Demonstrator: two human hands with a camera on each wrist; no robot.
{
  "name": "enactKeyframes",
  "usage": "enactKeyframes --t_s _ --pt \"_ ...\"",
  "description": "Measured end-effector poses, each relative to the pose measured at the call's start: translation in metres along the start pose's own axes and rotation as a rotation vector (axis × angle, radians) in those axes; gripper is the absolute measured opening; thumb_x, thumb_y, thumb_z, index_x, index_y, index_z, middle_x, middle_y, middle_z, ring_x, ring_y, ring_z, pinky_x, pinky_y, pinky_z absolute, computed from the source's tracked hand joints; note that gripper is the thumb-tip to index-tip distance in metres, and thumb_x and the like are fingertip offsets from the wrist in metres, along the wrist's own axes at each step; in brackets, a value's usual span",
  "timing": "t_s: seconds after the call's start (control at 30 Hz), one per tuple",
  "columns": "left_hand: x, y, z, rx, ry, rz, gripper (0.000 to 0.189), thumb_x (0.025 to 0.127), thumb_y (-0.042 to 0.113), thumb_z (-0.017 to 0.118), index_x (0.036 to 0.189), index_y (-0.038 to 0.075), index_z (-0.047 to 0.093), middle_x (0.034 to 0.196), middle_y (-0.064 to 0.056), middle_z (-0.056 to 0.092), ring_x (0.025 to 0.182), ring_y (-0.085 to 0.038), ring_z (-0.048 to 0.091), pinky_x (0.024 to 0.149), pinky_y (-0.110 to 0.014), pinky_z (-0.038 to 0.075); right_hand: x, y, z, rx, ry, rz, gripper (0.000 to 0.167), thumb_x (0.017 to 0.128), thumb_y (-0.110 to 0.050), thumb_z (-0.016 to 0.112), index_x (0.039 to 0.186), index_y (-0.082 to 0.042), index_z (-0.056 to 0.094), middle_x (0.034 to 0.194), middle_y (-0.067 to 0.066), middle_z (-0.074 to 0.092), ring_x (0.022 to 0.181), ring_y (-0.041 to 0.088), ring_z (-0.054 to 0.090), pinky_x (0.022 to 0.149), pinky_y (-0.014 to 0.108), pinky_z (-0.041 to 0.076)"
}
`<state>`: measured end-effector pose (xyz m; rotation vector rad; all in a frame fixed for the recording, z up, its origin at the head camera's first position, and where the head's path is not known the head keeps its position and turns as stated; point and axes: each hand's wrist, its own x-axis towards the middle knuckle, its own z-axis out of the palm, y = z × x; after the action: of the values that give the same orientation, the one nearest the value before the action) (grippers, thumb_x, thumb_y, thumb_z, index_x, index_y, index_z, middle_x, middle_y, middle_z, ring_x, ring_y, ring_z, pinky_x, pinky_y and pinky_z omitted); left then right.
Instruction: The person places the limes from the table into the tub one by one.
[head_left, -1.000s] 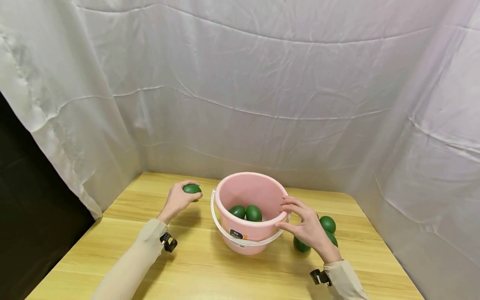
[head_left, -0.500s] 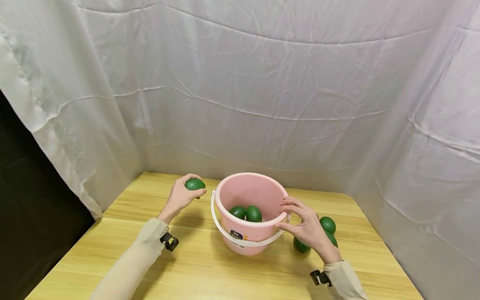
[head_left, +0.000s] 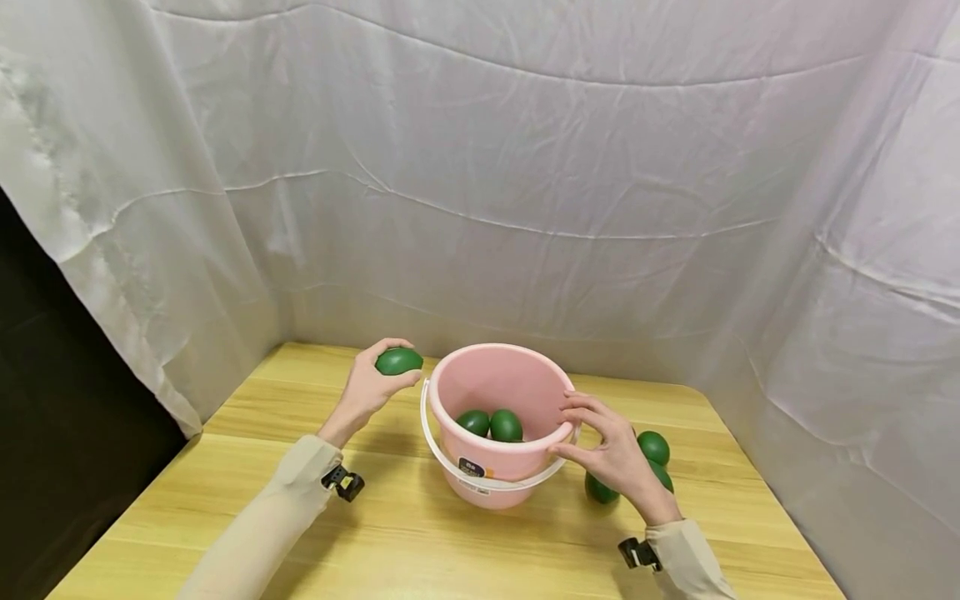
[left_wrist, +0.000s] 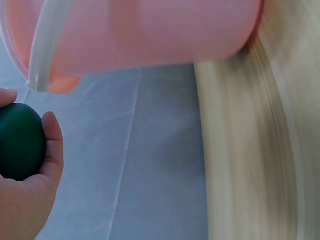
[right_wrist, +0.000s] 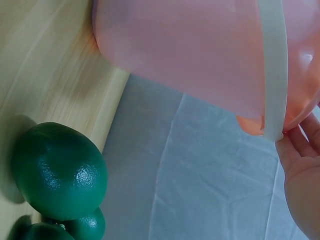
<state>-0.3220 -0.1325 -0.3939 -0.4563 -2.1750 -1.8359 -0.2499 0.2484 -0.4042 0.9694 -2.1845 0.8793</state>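
Observation:
In the head view, my left hand (head_left: 366,388) grips a smooth dark green avocado (head_left: 399,361) between thumb and fingers, held above the table just left of a pink bucket (head_left: 517,375). The same avocado (left_wrist: 21,142) shows in the left wrist view, apart from the bucket's side. Two avocados (head_left: 506,425) are visible inside the bucket; its near wall hides part of the bottom. My right hand (head_left: 618,454) holds the bucket's right rim, thumb on the near side and fingers toward the far side. The bucket stands upright, its white handle (head_left: 430,433) hanging down in front.
Several more avocados (head_left: 654,447) lie on the wooden table (head_left: 420,550) right of the bucket, partly behind my right hand. Another avocado (right_wrist: 60,170) is close to the right wrist camera. Pale curtains (head_left: 480,167) enclose the table's back and sides.
My left hand has risen and moved right with the avocado, closer to the bucket's left rim. The right hand and the bucket have stayed in place.

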Motion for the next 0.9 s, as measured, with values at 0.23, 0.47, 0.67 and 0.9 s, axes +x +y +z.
enactKeyframes --t_s 0.23,0.47,0.67,0.9 --pt "-0.001 0.014 0.006 0.024 -0.019 0.066 0.054 0.076 0.007 0.079 0.124 0.011 0.053 0.116 -0.017 0.057 0.097 -0.028 0.058 0.077 -0.035 0.053 0.002 -0.003 0.000 0.000 0.008 0.004 0.045 0.066 -0.013 0.090 0.107 -0.012 0.072 0.124 0.010 0.064 0.120 0.032 0.058 0.106 0.013 0.037" --pt "-0.010 0.034 0.012 0.100 -0.036 0.112 0.052 0.076 0.018 0.085 0.121 0.020 0.059 0.117 -0.011 0.062 0.097 -0.030 0.062 0.077 -0.038 0.054 0.003 -0.006 -0.001 0.019 -0.006 0.011 0.046 0.066 -0.012 0.090 0.107 -0.012 0.072 0.123 0.017 0.063 0.120 0.031 0.057 0.107 0.014 0.037" --pt "-0.014 0.048 0.022 0.133 -0.073 0.170 0.053 0.078 0.017 0.084 0.125 0.024 0.061 0.123 -0.008 0.064 0.102 -0.029 0.063 0.082 -0.043 0.054 0.004 -0.007 0.000 0.036 -0.018 0.051 0.044 0.067 -0.013 0.090 0.107 -0.011 0.072 0.124 0.018 0.063 0.124 0.030 0.056 0.108 0.015 0.037" --pt "-0.015 0.040 0.034 0.204 -0.091 0.289 0.057 0.073 0.016 0.087 0.122 0.020 0.056 0.112 -0.005 0.067 0.091 -0.023 0.066 0.077 -0.038 0.056 0.002 -0.007 0.002 0.034 -0.004 0.025 0.044 0.066 -0.012 0.090 0.106 -0.011 0.072 0.122 0.019 0.063 0.121 0.032 0.056 0.107 0.014 0.037"
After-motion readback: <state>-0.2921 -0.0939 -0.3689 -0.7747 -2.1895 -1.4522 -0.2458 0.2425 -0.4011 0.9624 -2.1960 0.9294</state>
